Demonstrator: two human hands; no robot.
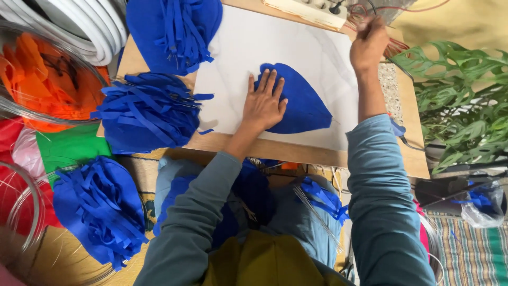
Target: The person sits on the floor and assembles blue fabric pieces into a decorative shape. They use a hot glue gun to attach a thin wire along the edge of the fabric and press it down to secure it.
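Note:
My left hand [263, 101] lies flat with fingers spread on a blue petal-shaped piece of fabric [301, 103]. The piece rests on a white sheet [233, 69] laid over a wooden board [275, 151]. Stretched to the far right corner of the board, my right hand [369, 42] has its fingers closed around thin reddish wires [391, 47] next to a white power strip [312, 10]. Blurred as the fist is, the wires run into it.
Piles of fringed blue fabric sit at the board's top [174, 29], left [148, 111] and on the floor [100, 206]. Orange pieces [45, 79] lie under clear tubing at left. Green leaves [460, 100] crowd the right. More blue strips [323, 196] rest on my lap.

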